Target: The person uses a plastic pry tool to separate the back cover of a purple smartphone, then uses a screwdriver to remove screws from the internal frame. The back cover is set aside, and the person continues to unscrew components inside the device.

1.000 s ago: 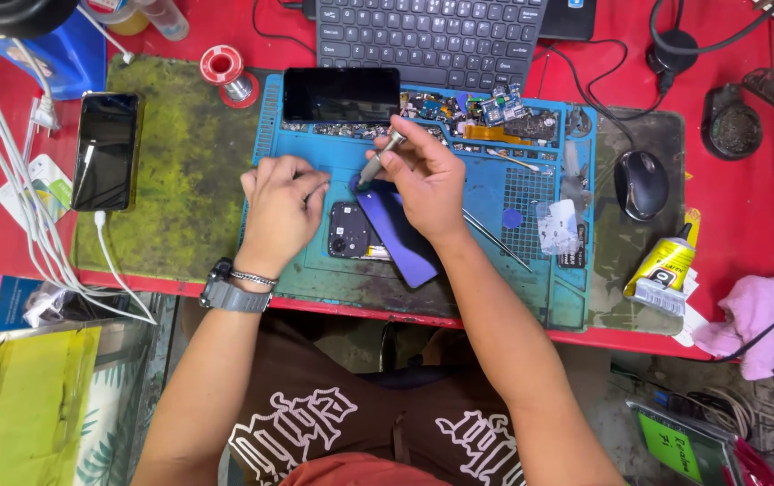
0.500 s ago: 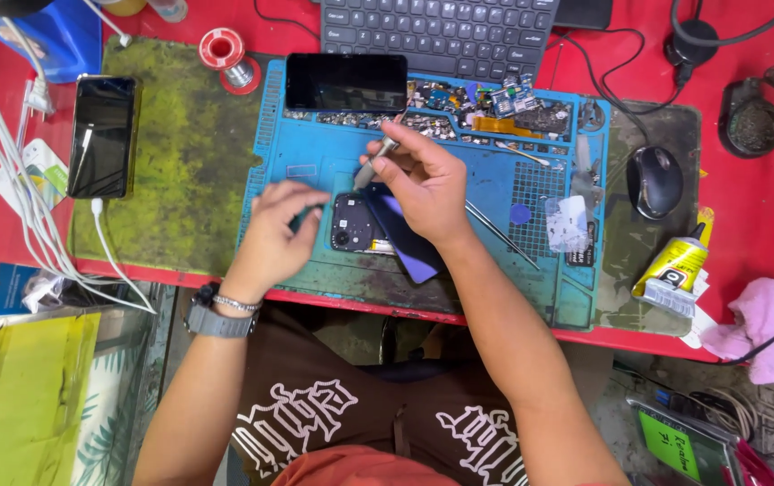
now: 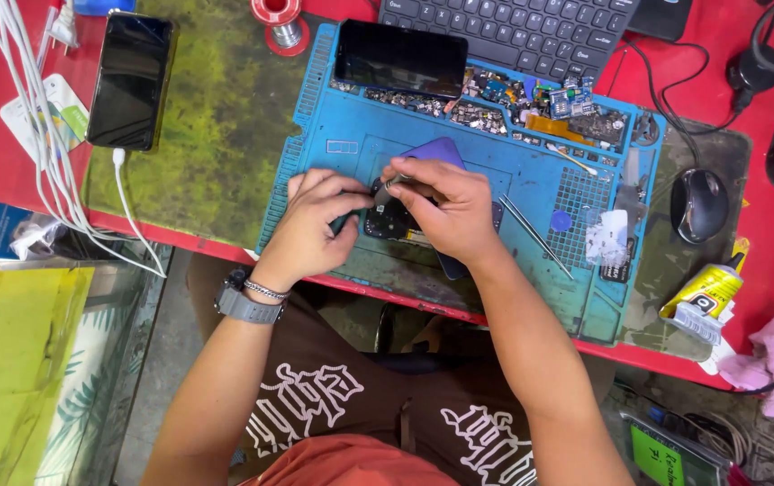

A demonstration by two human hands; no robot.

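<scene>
Since the earlier frame my right hand (image 3: 448,214) has dropped from above the purple phone (image 3: 436,155) onto it, pinching a thin metal tool (image 3: 393,184) at its camera end. My left hand (image 3: 313,225) clamps the phone's lower edge on the blue mat (image 3: 351,117), mid-bench. I judge the prying has begun.

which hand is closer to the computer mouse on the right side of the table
Right. The right hand sits over the purple phone on the blue repair mat, on the side toward the black mouse. The left hand lies beyond it, farther from the mouse.
</scene>
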